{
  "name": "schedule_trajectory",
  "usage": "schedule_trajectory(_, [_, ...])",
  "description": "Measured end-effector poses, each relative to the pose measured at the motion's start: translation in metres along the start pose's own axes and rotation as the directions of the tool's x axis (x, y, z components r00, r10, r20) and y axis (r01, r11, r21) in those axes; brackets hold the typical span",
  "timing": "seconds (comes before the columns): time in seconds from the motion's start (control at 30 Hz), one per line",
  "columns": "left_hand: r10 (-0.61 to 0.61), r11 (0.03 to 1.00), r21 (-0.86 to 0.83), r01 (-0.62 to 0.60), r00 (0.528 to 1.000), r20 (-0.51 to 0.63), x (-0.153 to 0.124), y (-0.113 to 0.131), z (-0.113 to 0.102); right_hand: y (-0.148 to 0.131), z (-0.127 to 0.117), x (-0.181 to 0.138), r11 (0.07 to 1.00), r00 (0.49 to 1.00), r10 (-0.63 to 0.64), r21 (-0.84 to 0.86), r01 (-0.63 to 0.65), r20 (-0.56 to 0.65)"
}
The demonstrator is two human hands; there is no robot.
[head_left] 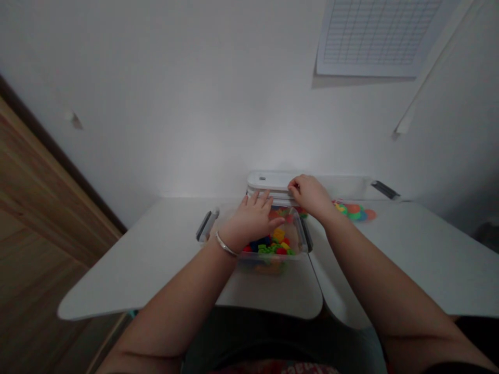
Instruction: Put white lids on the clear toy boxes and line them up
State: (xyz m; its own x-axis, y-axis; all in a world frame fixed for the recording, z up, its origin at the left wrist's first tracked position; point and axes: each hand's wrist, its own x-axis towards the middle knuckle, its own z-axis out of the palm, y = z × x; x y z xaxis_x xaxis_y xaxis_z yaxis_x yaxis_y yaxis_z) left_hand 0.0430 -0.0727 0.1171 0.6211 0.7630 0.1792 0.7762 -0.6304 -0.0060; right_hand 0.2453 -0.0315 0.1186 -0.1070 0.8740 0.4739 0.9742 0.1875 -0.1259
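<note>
My left hand is open, fingers spread, above a clear plastic box with grey side clasps. Inside the box lie small toy pieces in red, green, yellow and dark blue. A silvery bracelet circles my left wrist. Farther right, my right hand is closed, with thumb and fingers drawn together at the front edge of a long white case by the wall. What those fingers hold, if anything, is hidden. My left fingertips are near the same case; I cannot tell whether they touch it.
A second clear box with a grey clasp stands at the back right, with colourful pieces at its front. Two white tabletops meet at a seam. A gridded paper hangs on the wall; wooden panelling is at left.
</note>
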Motion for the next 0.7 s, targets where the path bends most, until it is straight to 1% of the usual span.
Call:
schedule_trajectory(0.07, [-0.008,1.0,0.007,0.008,1.0,0.017,0.001,-0.003,0.003,0.0,0.001,0.0,1.0,0.997,0.018,0.018,-0.017,-0.07])
schedule_trajectory(0.13, [-0.015,0.999,-0.04,0.014,1.0,-0.012,0.002,-0.003,0.003,0.0,-0.001,0.002,0.998,0.985,0.051,0.045,-0.044,-0.163])
schedule_trajectory(0.2, [-0.069,0.984,-0.167,0.054,0.994,-0.088,0.004,-0.005,0.001,0.0,-0.006,0.003,0.994,0.968,0.076,0.097,-0.054,-0.24])
schedule_trajectory(0.23, [-0.122,0.965,-0.25,0.084,0.982,-0.142,0.006,-0.006,0.0,-0.001,-0.009,0.003,0.99,0.961,0.08,0.132,-0.046,-0.265])
schedule_trajectory(0.27, [-0.189,0.937,-0.331,0.113,0.96,-0.206,0.008,-0.008,0.0,-0.002,-0.012,0.002,0.985,0.955,0.079,0.171,-0.03,-0.286])
schedule_trajectory(0.3, [-0.253,0.91,-0.393,0.13,0.926,-0.28,0.011,-0.011,0.001,-0.004,-0.016,0.0,0.977,0.948,0.076,0.211,-0.009,-0.308])
schedule_trajectory(0.37, [-0.348,0.872,-0.473,0.124,0.836,-0.423,0.014,-0.018,0.004,-0.008,-0.023,-0.008,0.956,0.928,0.066,0.289,0.046,-0.366])
schedule_trajectory(0.47, [-0.395,0.847,-0.53,0.039,0.712,-0.58,0.01,-0.032,0.004,-0.014,-0.03,-0.026,0.897,0.893,0.043,0.411,0.163,-0.447])
schedule_trajectory(0.53, [-0.382,0.859,-0.513,-0.009,0.656,-0.651,0.003,-0.041,-0.001,-0.017,-0.033,-0.039,0.851,0.888,0.022,0.475,0.225,-0.46])
schedule_trajectory(0.57, [-0.368,0.871,-0.491,-0.015,0.642,-0.673,-0.002,-0.046,-0.005,-0.019,-0.035,-0.046,0.836,0.89,0.006,0.49,0.246,-0.457])
schedule_trajectory(0.63, [-0.343,0.896,-0.444,0.005,0.642,-0.686,-0.013,-0.053,-0.013,-0.024,-0.039,-0.059,0.831,0.894,-0.053,0.477,0.287,-0.444])
schedule_trajectory(0.67, [-0.339,0.902,-0.43,0.02,0.65,-0.68,-0.018,-0.056,-0.016,-0.027,-0.041,-0.065,0.834,0.893,-0.099,0.453,0.315,-0.439])
schedule_trajectory(0.7, [-0.33,0.907,-0.42,0.03,0.668,-0.666,-0.023,-0.059,-0.018,-0.031,-0.042,-0.071,0.837,0.886,-0.141,0.425,0.345,-0.442])
